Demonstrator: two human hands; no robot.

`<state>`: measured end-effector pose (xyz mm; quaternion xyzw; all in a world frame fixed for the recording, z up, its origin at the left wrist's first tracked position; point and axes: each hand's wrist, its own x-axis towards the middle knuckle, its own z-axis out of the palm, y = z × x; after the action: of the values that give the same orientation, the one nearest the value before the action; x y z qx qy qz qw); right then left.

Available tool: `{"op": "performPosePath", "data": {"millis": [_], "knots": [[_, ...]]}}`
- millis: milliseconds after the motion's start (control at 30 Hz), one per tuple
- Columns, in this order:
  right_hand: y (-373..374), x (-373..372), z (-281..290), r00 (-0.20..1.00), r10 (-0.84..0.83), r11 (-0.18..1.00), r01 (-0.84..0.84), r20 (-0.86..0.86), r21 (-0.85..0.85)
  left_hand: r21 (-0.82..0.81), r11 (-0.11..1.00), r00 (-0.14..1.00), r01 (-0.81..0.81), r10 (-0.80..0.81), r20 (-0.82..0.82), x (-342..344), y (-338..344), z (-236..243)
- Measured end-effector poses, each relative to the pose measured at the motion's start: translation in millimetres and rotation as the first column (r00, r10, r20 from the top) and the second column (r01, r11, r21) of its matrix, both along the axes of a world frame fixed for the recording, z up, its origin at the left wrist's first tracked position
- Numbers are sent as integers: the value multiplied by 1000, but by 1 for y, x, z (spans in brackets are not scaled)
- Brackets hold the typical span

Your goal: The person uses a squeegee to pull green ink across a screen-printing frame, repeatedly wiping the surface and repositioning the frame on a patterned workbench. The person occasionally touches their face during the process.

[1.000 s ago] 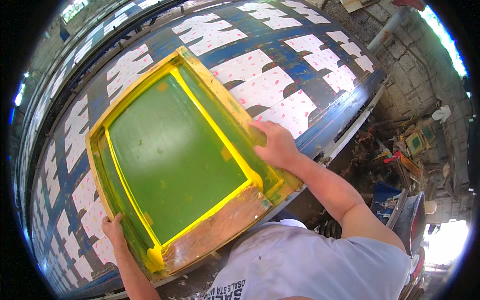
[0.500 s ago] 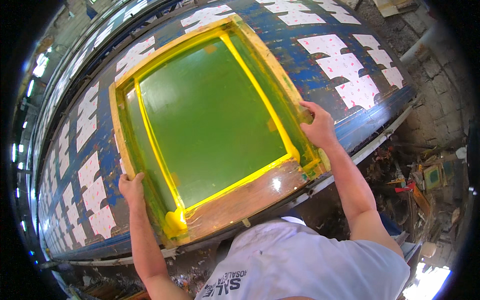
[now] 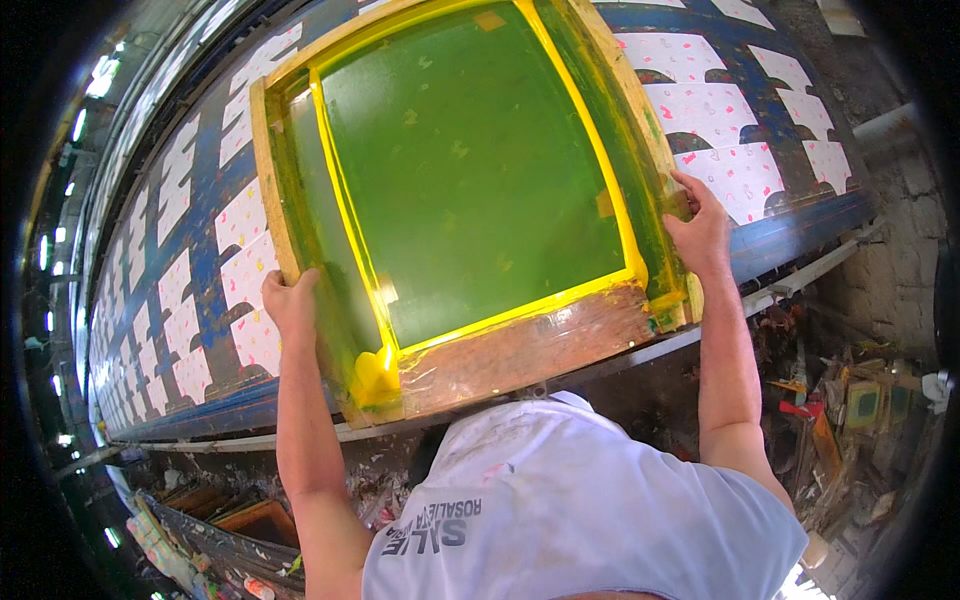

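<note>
A screen printing frame of pale wood, with a green mesh, yellow taped borders and a brown near strip, lies over the long table. My left hand grips the frame's left edge low down, thumb on top. My right hand grips the right edge a little higher, fingers curled round the wood. On the blue, paint-stained tabletop, several white cut pieces with small pink prints lie in rows on both sides of the frame. The frame hides those beneath it.
A metal rail runs along the table's near edge, just beyond my white-shirted body. Below at right are piled scraps and small frames; more old frames lie below at left. A pale pipe and block wall stand at the right.
The frame and both my hands have shifted up and right in the picture, and the frame sits less slanted. My view has turned, showing more below the table at left. Both hands still grip it.
</note>
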<state>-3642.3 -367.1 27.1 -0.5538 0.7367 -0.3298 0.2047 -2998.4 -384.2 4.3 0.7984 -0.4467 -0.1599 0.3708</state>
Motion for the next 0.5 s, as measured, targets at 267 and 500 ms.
{"op": "performPosePath", "data": {"millis": [267,500], "knots": [[2,-12,2,997,68,998,-68,-48,3,38,999,1000,7,-7,1,-12,-5,-3],[44,37,25,805,228,897,-392,-547,-203,151,988,992,17,-35,117,-4,-12,-21]]}}
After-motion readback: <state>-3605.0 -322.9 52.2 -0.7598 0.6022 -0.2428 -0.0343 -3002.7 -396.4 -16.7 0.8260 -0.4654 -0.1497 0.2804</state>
